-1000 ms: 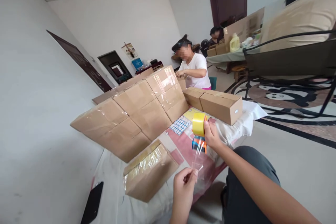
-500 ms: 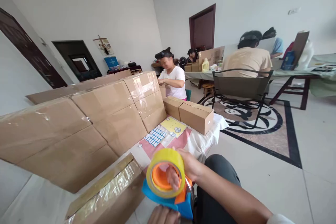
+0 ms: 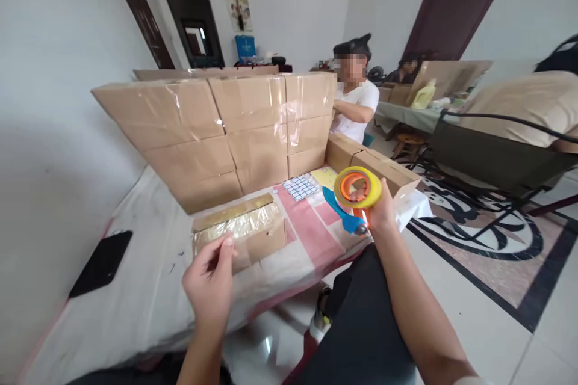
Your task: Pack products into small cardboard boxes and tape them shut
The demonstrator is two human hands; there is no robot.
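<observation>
Hands are set well apart: the left hand (image 3: pixel 208 277) has thumb and forefinger narrowed to a pinch in front of a cardboard box (image 3: pixel 264 245), and I cannot tell whether anything thin lies between them or whether they touch the cardboard; the right hand (image 3: pixel 383 212) is wrapped around a tape dispenser (image 3: pixel 345 216), raised to the right of the box. Its yellow roll (image 3: pixel 374 186) turns its round side to the wearer, while the blue part slants from upper left to lower right, its upper end pointing toward the printed sheet (image 3: pixel 300 187). The box lies near the front edge of the counter (image 3: pixel 149 289), its long axis running left to right with the right end angled slightly away; shiny tape (image 3: pixel 257 216) follows that length on top. The step in hand looks like readying tape beside the box; the next move seems to call for a free end held taut and the dispenser squared to the box's length. Beyond stand a stack of taped boxes (image 3: pixel 255 147), two more long boxes (image 3: pixel 391 171) rightward, and a person (image 3: pixel 363 99) in white behind.
</observation>
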